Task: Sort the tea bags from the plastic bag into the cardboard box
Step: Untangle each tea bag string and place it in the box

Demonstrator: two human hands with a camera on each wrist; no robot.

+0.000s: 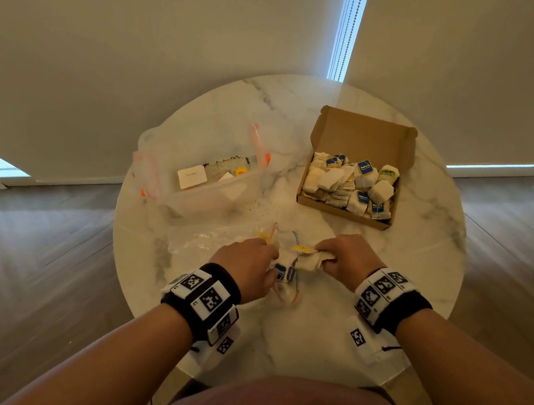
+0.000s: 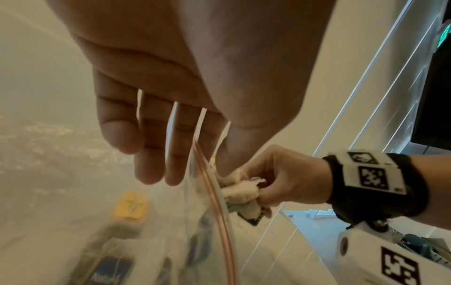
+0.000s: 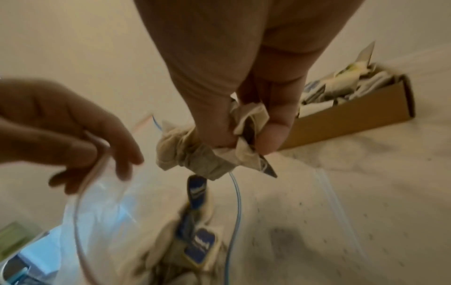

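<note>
A clear zip plastic bag (image 1: pixel 205 241) lies on the round marble table (image 1: pixel 325 341) just in front of me. My left hand (image 1: pixel 268 266) pinches its open rim (image 2: pixel 214 202) between thumb and finger. My right hand (image 1: pixel 323 255) grips a crumpled bunch of tea bags (image 3: pixel 195 152) at the bag's mouth, a yellow tag (image 1: pixel 300 249) showing beside it. More tea bags with blue tags (image 3: pixel 197 244) lie inside the bag. The open cardboard box (image 1: pixel 343 211) stands at the back right, holding several tea bags (image 1: pixel 350 183).
A clear plastic tub (image 1: pixel 211 194) with orange clips stands at the back left, a white card and a yellow tag inside. Loose tea crumbs (image 1: pixel 265 207) are scattered between tub and box. The table's front edge is close to my body.
</note>
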